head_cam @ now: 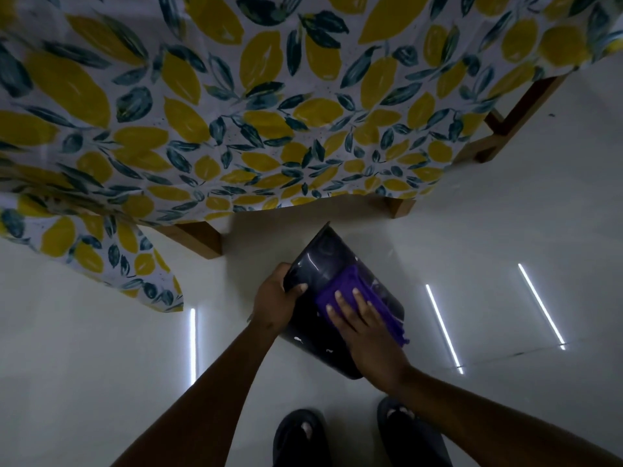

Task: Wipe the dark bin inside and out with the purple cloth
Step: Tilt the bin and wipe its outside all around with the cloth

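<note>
dark bin point(323, 261) is held tilted in front of the person, over the pale floor point(505, 230) and short of the table draped in a lemon-print cloth point(236, 112); it is judged to be lifted clear of the floor, though this cannot be confirmed. the bin is gripped at its left edge by the left hand point(273, 298), whose fingers point(299, 288) are curled over the rim; the purple cloth point(352, 279) is pressed flat onto the upturned wall by the right hand point(367, 328), whose fingers are extended and not clenched round anything. the wall under the cloth is taken to be an outer face; small pale specks are seen lower down on it.

handling notes: the bin is judged light, since it is carried by one hand; its shell looks like stiff, glossy plastic, so slip under the palm is to be expected; the rim is recommended as the hold point, because a lip is offered there for the fingers; the cloth is soft and bunches at its right edge, so flat pressure is advised; the inner faces are still to be treated.
</note>
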Available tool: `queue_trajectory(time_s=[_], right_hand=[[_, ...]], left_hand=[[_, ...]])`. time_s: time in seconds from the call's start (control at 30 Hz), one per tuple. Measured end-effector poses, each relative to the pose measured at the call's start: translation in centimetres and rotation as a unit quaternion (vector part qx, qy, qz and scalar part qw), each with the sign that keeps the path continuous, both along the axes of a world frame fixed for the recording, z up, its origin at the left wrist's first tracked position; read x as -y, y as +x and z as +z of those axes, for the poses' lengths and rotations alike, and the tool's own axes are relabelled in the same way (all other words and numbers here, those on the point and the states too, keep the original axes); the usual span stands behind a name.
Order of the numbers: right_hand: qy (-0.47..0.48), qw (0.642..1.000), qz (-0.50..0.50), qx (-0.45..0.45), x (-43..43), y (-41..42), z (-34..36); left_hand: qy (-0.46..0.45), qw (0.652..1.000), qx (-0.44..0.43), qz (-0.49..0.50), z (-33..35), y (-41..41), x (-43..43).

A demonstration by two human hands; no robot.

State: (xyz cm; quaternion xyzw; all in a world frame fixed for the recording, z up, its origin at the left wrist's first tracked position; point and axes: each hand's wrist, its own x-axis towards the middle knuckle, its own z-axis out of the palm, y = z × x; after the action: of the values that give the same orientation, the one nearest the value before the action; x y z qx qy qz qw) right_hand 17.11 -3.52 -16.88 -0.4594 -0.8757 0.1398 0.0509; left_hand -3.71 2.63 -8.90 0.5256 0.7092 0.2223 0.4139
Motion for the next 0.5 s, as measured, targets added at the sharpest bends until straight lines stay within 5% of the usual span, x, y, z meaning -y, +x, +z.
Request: queue_trajectory(time_s=[0.13, 0.3, 0.5], right_hand=[[0.000, 1.000, 0.012, -0.027, -3.7, -0.7, 1.5], [-0.088, 0.981, -0.127, -0.122, -4.7, -0.9, 2.3], [0.019, 0.998, 0.057, 0.026, -0.1, 0.2, 0.1]], left_hand=[[-0.005, 1.000, 0.007, -0.017, 0.1, -0.1, 0.0], [0.003, 1.000, 0.012, -0.019, 0.4, 0.4, -0.2], [0.001, 1.000, 0.000, -0.003, 0.0, -0.1, -0.6]])
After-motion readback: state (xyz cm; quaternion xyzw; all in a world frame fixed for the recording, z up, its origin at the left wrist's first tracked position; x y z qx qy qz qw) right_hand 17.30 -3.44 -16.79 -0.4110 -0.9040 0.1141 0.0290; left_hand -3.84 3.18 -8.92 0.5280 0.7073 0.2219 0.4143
